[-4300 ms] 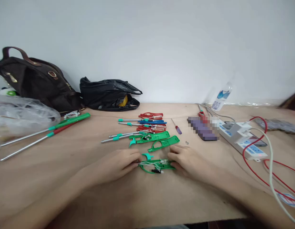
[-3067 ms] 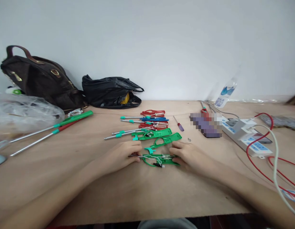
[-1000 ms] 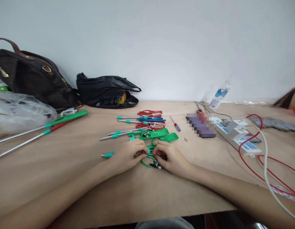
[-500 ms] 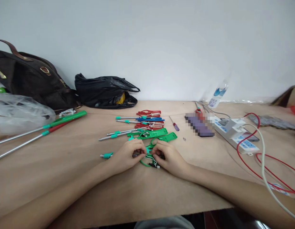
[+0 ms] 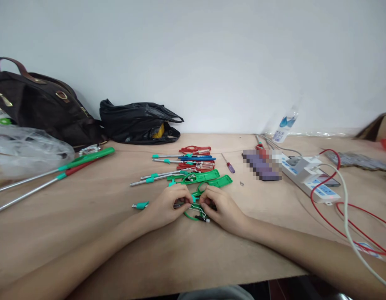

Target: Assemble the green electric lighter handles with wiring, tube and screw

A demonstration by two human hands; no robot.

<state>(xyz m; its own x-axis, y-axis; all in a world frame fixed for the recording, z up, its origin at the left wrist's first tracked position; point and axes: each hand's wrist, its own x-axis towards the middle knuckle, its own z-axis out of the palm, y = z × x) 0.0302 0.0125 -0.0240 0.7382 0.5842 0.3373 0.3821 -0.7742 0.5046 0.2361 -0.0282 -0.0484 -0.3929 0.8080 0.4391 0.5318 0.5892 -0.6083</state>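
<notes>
Table (image 5: 193,262): open green tool (image 5: 189,217) near middle, mostly under hands; left hand (image 5: 171,205) and right hand (image 5: 224,209) with fingers narrow, tips near each other, grip too hidden to tell; tool looks part-done: cover (image 5: 220,181) off, just beyond hands, closing still undone; long axis left to right, rod end (image 5: 140,205) pointing left; trigger (image 5: 193,199) by fingertips; wires (image 5: 197,208), black piece (image 5: 200,217) loose outside

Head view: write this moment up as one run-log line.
left hand: at teal piece; right hand: close beside it; grips: partly hidden; green casing: partly covered; screwdriver: lying on table
</notes>
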